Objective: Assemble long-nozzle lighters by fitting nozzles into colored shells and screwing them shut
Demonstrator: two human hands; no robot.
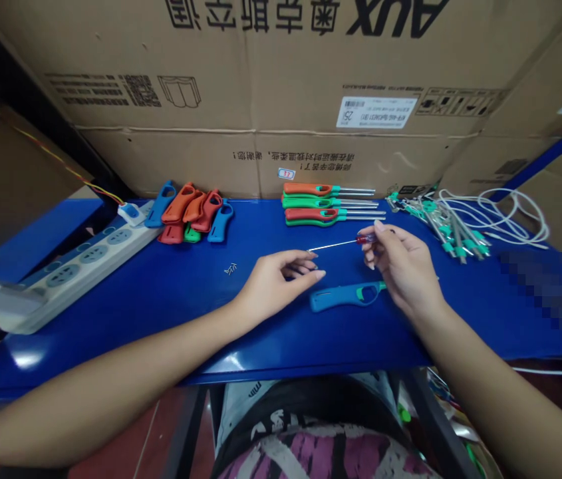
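My right hand [405, 266] grips a screwdriver [366, 238] by its red handle. The thin metal shaft points left, to the fingertips of my left hand [281, 279]. There the fingers are curled with the thumb close to them; whatever they pinch at the shaft's tip is too small to make out. Below the two hands a blue gas lighter [343, 296] with a green trigger lies on the table, its right end hidden behind my right hand. Several small screws [231, 269] lie loose to the left of my left hand.
Assembled lighters [310, 216] are stacked at the back. Coloured handle shells [191, 209] lie at back left, beside a power strip [91, 266]. Metal tubes with green parts [453, 229] and a white cable [520, 216] sit at back right. A cardboard box [261, 146] stands behind the blue table [161, 332].
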